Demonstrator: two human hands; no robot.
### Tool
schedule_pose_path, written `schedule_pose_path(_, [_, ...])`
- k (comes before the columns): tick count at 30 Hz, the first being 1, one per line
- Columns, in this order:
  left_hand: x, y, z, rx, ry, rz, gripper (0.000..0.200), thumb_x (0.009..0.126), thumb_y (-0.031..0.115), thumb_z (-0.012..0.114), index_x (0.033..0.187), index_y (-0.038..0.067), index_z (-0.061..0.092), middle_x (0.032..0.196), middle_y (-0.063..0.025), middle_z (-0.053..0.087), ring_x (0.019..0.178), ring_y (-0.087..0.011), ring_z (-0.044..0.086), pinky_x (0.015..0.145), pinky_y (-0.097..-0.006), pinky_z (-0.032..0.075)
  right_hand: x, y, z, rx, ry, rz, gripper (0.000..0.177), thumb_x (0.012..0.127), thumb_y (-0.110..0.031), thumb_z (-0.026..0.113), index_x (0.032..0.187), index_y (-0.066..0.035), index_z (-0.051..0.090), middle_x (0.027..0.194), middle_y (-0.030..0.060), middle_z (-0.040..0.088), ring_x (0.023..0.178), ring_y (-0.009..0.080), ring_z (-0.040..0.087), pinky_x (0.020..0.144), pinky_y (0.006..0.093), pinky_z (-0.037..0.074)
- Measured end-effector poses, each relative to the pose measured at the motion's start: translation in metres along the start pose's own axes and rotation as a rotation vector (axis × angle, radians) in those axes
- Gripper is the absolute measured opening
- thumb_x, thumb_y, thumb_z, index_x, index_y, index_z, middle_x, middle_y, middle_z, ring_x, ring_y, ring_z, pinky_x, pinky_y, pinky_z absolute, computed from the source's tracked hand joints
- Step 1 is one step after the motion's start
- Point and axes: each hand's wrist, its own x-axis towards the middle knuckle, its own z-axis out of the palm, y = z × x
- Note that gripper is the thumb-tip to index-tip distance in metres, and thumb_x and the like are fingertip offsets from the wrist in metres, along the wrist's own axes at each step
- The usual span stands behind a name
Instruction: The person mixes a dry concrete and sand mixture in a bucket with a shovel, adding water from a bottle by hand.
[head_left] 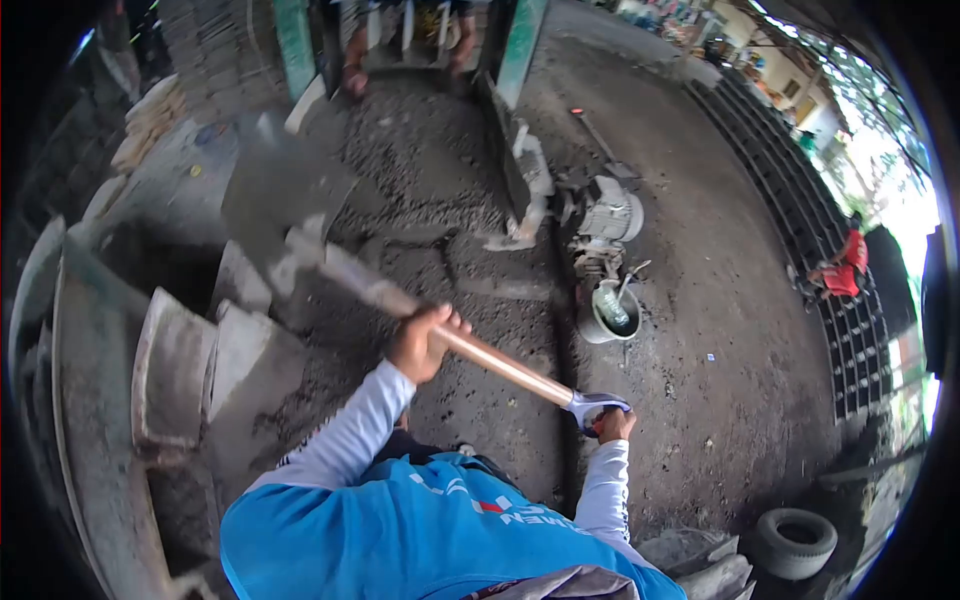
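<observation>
A shovel (pixel 500 366) with a wooden shaft slants across the view from lower right to upper left. Around the middle of its shaft wraps my left hand (pixel 422 342), closed. My right hand (pixel 615 425) grips the D-shaped handle at the other end. The metal shovel blade (pixel 285 190) is smeared by motion and overlaps the left side of a bed of wet grey mix (pixel 415 140). At the far edge of that bed show another person's two hands (pixel 355 80), between green posts.
Right of the bed stand a motor (pixel 610 215) and a bucket (pixel 618 330) of liquid. Another shovel (pixel 598 140) lies behind them. Curved concrete pieces (pixel 175 370) lean at left. A tire (pixel 797 540) lies lower right. A person in red (pixel 848 265) is beside rows of blocks (pixel 780 160).
</observation>
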Motion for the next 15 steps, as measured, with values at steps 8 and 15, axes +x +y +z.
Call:
schedule_pose_path(8, [-0.189,-0.101,-0.156,-0.590,0.958,0.250,0.014,0.079,0.018,0.063,0.071,0.010,0.054,0.065,-0.0082,0.057,0.073,-0.0302,0.059,0.087,-0.0495,0.046,-0.055,-0.141,0.043,-0.284,-0.599,-0.719,0.037,0.080,-0.007,0.068,0.114,0.004,0.060,0.098,0.0098,0.061,0.090,0.0151,0.057,0.078,0.0284,0.048])
schedule_pose_path(15, [-0.378,-0.156,-0.252,-1.124,1.218,0.608,0.024,0.081,0.022,0.055,0.101,0.009,0.050,0.095,-0.0113,0.057,0.083,-0.0295,0.055,0.080,-0.0464,0.045,-0.286,-0.313,0.084,0.584,-1.273,-1.485,0.034,0.087,-0.034,0.057,0.093,-0.001,0.060,0.105,0.0202,0.059,0.090,0.0315,0.058,0.074,0.0402,0.050])
